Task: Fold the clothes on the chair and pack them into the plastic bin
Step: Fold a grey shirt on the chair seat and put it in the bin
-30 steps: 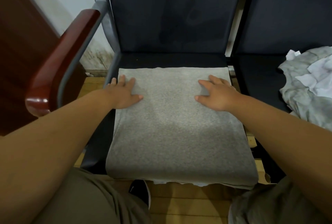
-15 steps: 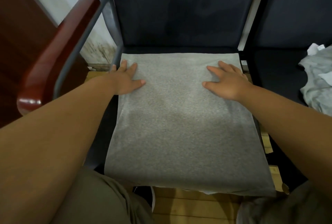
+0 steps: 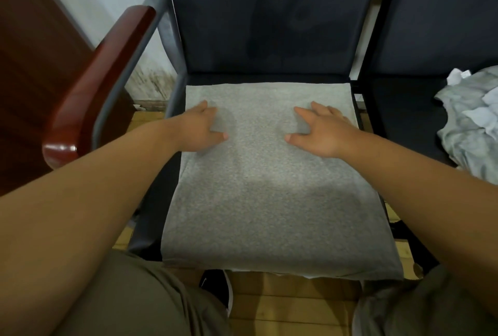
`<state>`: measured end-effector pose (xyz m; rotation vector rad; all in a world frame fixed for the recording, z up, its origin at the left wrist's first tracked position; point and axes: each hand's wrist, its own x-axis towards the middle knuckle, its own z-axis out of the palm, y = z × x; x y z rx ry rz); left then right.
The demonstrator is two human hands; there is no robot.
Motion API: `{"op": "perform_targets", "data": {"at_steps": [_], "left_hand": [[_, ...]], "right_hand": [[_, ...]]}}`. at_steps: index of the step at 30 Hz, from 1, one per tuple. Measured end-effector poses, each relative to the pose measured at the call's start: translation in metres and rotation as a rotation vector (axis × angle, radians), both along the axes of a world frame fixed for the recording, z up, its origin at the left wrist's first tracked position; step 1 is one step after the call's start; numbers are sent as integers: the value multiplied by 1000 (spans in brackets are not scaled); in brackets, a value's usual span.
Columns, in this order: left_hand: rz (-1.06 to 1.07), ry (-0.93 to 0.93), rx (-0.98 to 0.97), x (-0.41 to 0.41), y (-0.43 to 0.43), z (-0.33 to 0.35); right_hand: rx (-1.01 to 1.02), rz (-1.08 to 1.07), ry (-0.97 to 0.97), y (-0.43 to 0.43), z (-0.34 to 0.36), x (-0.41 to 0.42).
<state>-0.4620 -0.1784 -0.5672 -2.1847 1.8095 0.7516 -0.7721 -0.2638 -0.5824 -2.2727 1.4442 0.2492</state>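
Fingers flat, holding nothing: left hand, right hand still press grey garment near chair seat's back edge; fold set.

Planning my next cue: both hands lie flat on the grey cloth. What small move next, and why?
Probably pinch the far edge and fold it toward you: the grey cloth lies smooth across the seat, left hand and right hand resting near that edge.
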Motion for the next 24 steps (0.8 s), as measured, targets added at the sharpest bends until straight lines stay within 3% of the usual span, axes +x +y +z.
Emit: {"op": "perform_targets", "data": {"at_steps": [6,24], "left_hand": [[-76,-48,151,7,-3,-18],[-35,-86,53,11,-20,-15]], "right_hand": [[-25,20,77,3,-15,0],[-96,-16,4,-9,-21,3]]}}
